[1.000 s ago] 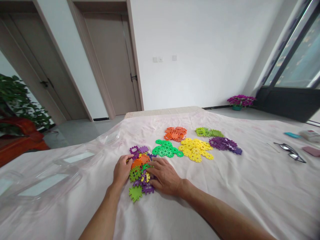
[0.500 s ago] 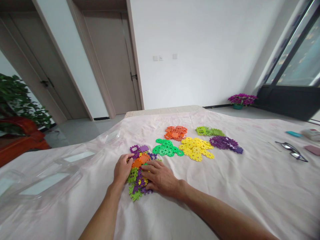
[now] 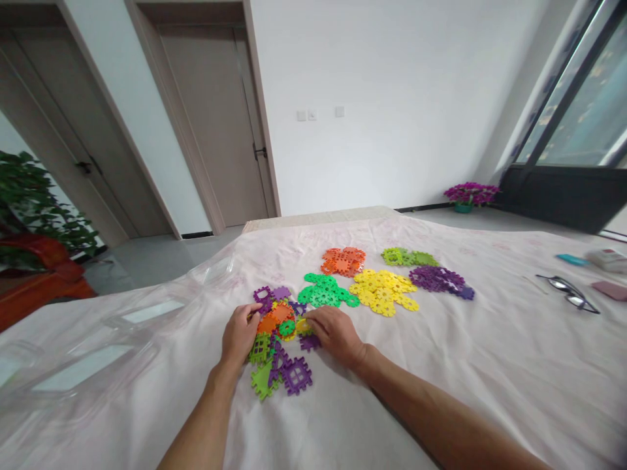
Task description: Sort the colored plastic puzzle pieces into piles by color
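Note:
A mixed pile of plastic snap tiles in purple, orange, light green and yellow lies on the pale cloth in front of me. My left hand rests on the pile's left edge with fingers curled against the tiles. My right hand is at the pile's right side, fingertips pinching a yellow tile. Beyond lie sorted groups: green tiles, orange tiles, yellow tiles, light green tiles and purple tiles.
A clear plastic box lies on the cloth to the left. Glasses and small items sit at the far right. Doors, a potted plant and a flower pot stand beyond the bed.
My right hand has lifted off the pile's near side and shifted right and away, uncovering a large purple tile and pinching a yellow one. The left hand has stayed in place.

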The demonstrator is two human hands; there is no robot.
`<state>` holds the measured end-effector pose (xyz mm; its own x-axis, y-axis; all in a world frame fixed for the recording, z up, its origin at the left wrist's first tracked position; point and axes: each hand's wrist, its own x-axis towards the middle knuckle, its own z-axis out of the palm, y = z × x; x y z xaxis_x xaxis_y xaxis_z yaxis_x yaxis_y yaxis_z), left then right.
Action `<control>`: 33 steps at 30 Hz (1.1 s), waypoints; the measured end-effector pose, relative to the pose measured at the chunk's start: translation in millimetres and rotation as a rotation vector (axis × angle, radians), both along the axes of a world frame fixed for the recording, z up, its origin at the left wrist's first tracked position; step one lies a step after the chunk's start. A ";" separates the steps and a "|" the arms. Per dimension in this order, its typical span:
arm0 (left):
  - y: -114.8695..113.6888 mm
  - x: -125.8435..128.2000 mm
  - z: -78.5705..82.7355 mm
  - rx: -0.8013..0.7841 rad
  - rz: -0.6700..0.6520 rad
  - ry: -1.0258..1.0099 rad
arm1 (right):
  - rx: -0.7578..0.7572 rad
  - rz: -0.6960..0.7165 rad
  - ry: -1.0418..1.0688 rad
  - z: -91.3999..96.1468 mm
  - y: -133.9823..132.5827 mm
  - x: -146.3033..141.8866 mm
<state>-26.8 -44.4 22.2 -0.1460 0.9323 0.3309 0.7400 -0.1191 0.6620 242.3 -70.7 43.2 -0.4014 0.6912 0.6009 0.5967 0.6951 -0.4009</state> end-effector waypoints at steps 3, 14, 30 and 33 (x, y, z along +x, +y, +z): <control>-0.2 -0.4 -0.5 -0.007 -0.004 -0.004 | 0.001 -0.175 0.131 -2.3 16.7 24.0; -0.3 -0.2 -0.2 0.012 0.003 0.013 | 0.164 -0.621 0.126 4.6 53.6 102.9; 1.6 -1.3 -3.0 0.015 -0.008 0.005 | -0.070 0.238 -0.176 5.7 13.3 34.9; 1.4 -1.5 -3.5 0.018 -0.012 0.007 | -0.094 0.234 -0.171 6.0 13.9 34.9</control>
